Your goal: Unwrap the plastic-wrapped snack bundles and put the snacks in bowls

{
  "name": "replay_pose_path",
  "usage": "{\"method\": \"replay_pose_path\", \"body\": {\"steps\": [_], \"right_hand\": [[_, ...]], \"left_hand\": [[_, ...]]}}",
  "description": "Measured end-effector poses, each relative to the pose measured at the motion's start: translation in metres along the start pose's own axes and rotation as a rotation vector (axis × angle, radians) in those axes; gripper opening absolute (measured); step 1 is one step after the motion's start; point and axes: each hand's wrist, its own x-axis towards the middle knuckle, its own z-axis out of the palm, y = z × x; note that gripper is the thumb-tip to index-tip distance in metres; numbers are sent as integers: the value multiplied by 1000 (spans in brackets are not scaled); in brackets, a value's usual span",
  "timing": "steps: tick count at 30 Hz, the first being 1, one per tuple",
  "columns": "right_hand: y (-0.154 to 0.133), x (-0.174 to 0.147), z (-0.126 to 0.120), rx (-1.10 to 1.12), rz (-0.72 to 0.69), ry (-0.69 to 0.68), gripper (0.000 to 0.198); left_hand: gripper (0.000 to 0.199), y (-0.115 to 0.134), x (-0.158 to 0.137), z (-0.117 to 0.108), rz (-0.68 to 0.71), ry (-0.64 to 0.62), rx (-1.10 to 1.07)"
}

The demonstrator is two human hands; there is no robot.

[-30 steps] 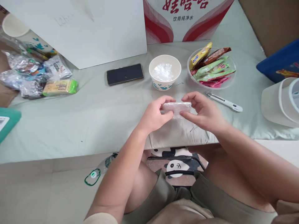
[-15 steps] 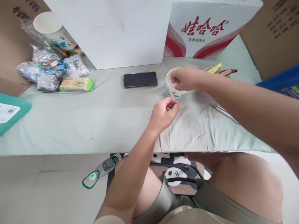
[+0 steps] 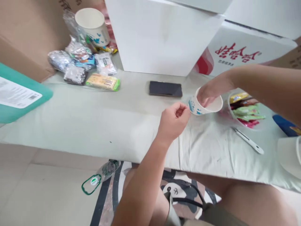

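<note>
A white paper cup with blue leaf prints (image 3: 196, 110) stands tilted on the cloth-covered table. My right hand (image 3: 213, 89) reaches into it from above, with bunched, blurred fingers against the inner wall. The fingertips are partly hidden, and I cannot make out anything in them. Just left of the cup is my left hand (image 3: 175, 121), its fingers curled and the thumb pinched to the forefinger. Its tips are at the cup's lower left side; whether they touch it or hold something small, I cannot tell.
Behind the hands lies a black phone (image 3: 166, 89). A clear bowl of wrapped snacks (image 3: 249, 110) and a white-handled knife (image 3: 248, 140) are at the right. Packaged snacks (image 3: 103, 81) and a larger paper tub (image 3: 91, 26) stand left. White boxes (image 3: 160, 40) line the back.
The view has swung right, bringing the snack bowl and the knife into fuller sight. The cup has gone from nearly upright to tilted. My right hand reaches deeper into it.
</note>
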Motion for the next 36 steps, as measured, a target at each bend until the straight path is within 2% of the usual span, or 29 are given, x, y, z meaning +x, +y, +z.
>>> {"method": "replay_pose_path", "body": {"steps": [1,2,3,4,6,7,8,10,12,15,17,20,22,23,25,27,28,30,33,35,36], "right_hand": [[-22,2,-7,-157,57,-224,51],[-46,2,-9,-325,56,-445,47],[-72,-1,-7,-478,-11,-577,39],[-99,-7,0,-549,-177,-584,29],[-148,-23,31,-463,-570,-430,16],[-169,-32,53,-398,-699,-416,29],[-186,-41,76,-348,-772,-415,43],[-212,-52,124,-312,-813,-410,61],[-224,-56,163,-219,-780,-417,64],[-225,-55,189,-120,-771,-357,53],[-215,-56,183,-72,-755,-347,54],[-179,-72,154,57,-628,-376,58],[-137,-95,131,259,-522,-353,57],[-110,-111,120,451,-431,-341,51],[-52,-148,101,872,-205,-395,47],[4,-189,86,1136,27,-353,51],[29,-209,79,1198,110,-317,49],[67,-242,69,1267,222,-268,47],[100,-266,59,1258,299,-208,49],[114,-269,53,1231,304,-181,53],[121,-269,50,1213,297,-179,56]], "left_hand": [[12,3,-1,-5,-3,24,-27],[12,6,-1,-10,-4,56,-56],[12,10,-1,-15,9,106,-91],[13,13,-2,-20,37,176,-131],[13,19,-2,-29,101,348,-211],[14,21,-2,-33,130,436,-245],[15,23,-2,-37,155,511,-269],[17,23,0,-46,197,612,-278],[18,20,3,-53,217,688,-243],[22,16,6,-58,176,788,-182],[23,16,5,-59,158,793,-173],[23,21,0,-56,191,755,-176],[23,26,-4,-55,253,756,-238],[23,28,-6,-54,290,754,-281],[24,31,-9,-52,354,738,-334],[27,30,-8,-47,365,644,-289],[28,27,-7,-42,343,563,-234],[26,18,-5,-28,250,321,-106],[16,-3,-5,7,68,-143,72],[29,-17,-10,32,0,-406,147],[39,-22,-12,44,-6,-485,173]]}}
